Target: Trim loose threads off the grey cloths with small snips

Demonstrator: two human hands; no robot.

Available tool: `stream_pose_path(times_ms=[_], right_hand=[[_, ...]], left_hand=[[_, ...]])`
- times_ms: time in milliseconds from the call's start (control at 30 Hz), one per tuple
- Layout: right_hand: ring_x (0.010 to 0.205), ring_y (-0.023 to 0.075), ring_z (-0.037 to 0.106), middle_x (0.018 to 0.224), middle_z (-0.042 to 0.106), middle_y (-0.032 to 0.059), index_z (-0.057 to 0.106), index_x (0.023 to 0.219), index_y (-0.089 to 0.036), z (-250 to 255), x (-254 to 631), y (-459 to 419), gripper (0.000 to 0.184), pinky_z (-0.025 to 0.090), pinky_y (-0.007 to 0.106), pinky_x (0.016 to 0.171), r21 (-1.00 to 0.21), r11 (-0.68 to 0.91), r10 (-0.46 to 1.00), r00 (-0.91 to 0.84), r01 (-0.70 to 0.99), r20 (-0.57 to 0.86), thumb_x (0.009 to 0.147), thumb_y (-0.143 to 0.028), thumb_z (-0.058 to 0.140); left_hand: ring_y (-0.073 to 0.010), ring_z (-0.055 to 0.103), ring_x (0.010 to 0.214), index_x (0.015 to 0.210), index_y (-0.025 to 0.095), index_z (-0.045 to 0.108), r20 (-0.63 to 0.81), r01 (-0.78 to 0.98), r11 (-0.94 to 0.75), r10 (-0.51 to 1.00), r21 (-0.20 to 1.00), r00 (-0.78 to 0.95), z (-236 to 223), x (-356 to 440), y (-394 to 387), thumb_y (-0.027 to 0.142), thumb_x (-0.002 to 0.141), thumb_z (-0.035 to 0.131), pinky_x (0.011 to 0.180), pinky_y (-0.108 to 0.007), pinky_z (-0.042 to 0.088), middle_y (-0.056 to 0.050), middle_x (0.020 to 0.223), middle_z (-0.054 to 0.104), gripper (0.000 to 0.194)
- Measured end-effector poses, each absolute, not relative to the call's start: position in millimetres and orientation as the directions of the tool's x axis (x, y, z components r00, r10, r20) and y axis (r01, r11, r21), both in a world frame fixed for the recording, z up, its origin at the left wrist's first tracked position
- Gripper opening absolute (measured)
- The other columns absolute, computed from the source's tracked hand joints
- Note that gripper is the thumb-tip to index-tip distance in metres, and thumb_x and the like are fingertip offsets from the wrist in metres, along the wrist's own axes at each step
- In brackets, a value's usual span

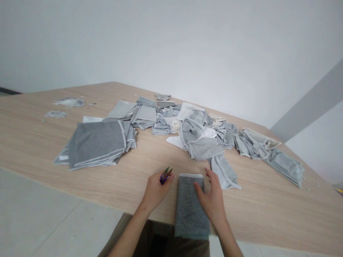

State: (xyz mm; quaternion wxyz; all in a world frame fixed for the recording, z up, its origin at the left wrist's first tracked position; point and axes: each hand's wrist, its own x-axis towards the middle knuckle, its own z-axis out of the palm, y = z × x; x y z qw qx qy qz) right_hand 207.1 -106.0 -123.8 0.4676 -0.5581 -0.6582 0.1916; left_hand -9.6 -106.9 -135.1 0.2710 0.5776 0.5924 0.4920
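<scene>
A pair of small thread snips with a purple body sits in my left hand, its two blades pointing up and away from me. In front of me lies a folded dark grey cloth with a pale edge along its far end. Its near end hangs over the table edge. My right hand is at the cloth's right side, thumb over it and fingers spread. Whether the thumb presses on the fabric, I cannot tell.
To the left is a stack of grey cloths with white edging. A heap of crumpled grey and white cloths spreads across the middle. More folded cloths lie at the right. Thread scraps sit at the far left of the wooden table.
</scene>
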Motion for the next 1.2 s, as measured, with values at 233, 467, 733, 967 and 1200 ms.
stream_pose_path(times_ms=[233,467,733,967,1200], right_hand=[[0.13,0.0368,0.045,0.139,0.052,0.018,0.053,0.136,-0.016,-109.3,158.7,-92.8,0.079,0.033,0.052,0.109,-0.611,0.356,0.934,-0.267,0.707,0.236,0.067,-0.043,0.079],[0.111,0.0276,0.061,0.115,0.069,0.0151,0.066,0.116,-0.011,-133.2,158.0,-86.0,0.043,0.043,0.041,0.101,-0.673,0.3,0.951,-0.155,0.676,0.268,0.075,-0.012,0.055],[0.099,0.0227,0.066,0.101,0.075,0.006,0.073,0.098,-0.02,-138.8,187.6,-79.7,0.034,0.047,0.036,0.092,-0.964,0.174,0.985,-0.027,0.201,0.172,0.071,-0.015,0.053],[0.091,0.021,0.066,0.101,0.074,0.006,0.071,0.099,-0.02,-146.8,193.1,-77.6,0.032,0.049,0.032,0.08,-0.995,0.1,0.995,0.014,-0.008,0.1,0.071,-0.016,0.056],[0.096,0.024,0.064,0.098,0.071,0.0079,0.07,0.101,-0.02,-134.9,183.6,-86.0,0.024,0.047,0.038,0.09,-0.819,0.339,0.939,-0.115,0.462,0.324,0.078,-0.022,0.063]], left_hand=[[-0.0189,0.067,0.066,0.085,0.013,0.073,0.228,0.372,-0.108,0.928,0.922,-0.294,-133.6,-13.4,-108.7,0.044,0.079,0.063,0.063,-0.028,0.051,-0.005,0.073,0.074,0.033],[-0.0175,0.063,0.063,0.086,0.013,0.072,0.253,0.416,-0.05,0.857,0.908,-0.45,-132.0,-40.3,-119.1,0.048,0.078,0.064,0.061,-0.027,0.048,-0.003,0.071,0.072,0.037],[-0.0175,0.065,0.069,0.09,0.014,0.072,0.29,0.484,-0.063,0.864,0.873,-0.412,-118.2,-46.4,-117.9,0.051,0.081,0.06,0.065,-0.026,0.048,-0.004,0.079,0.074,0.04],[-0.0182,0.062,0.066,0.086,0.017,0.07,0.34,0.692,-0.018,0.88,0.722,-0.332,-102.7,-54.4,-91.1,0.051,0.085,0.054,0.063,-0.027,0.041,-0.003,0.071,0.07,0.037],[-0.0265,0.063,0.066,0.069,0.021,0.067,0.219,0.848,0.135,0.934,0.512,-0.282,-108.4,-73.9,-68.0,0.046,0.081,0.051,0.055,-0.031,0.032,-0.01,0.066,0.069,0.032]])
